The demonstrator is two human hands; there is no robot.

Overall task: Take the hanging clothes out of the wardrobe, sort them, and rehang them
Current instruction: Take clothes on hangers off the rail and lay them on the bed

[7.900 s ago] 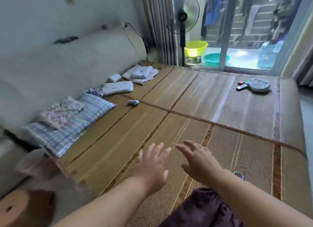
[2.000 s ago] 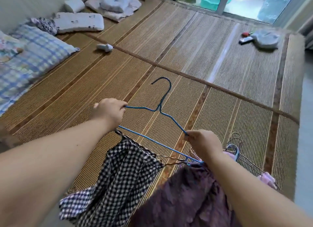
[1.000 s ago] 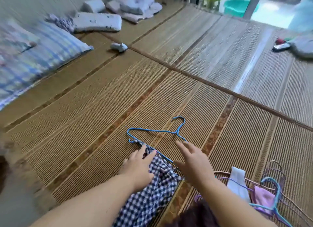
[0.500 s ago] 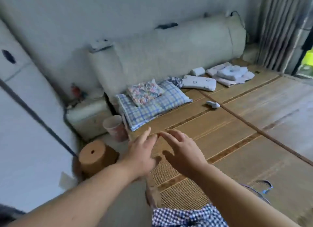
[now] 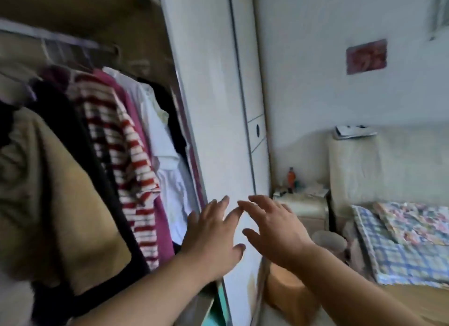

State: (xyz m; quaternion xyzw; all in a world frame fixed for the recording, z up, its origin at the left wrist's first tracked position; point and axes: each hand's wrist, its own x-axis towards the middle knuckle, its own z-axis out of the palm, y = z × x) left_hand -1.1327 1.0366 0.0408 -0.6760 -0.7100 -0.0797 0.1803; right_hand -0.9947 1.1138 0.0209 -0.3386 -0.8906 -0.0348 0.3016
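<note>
Fig.: view swings from bed to wardrobe door; checked garment left behind. Left grip & right grip both released, fingers spread, holding nothing. Hanging clothes just left of left grip, not yet touched. Prob. next fetch begins.

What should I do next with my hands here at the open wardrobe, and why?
Probably reach the left hand up along the white shirt to its hanger at the rail. Both it and the right hand are open and empty, the left is nearest the clothes, and garments hang on the rail.
</note>
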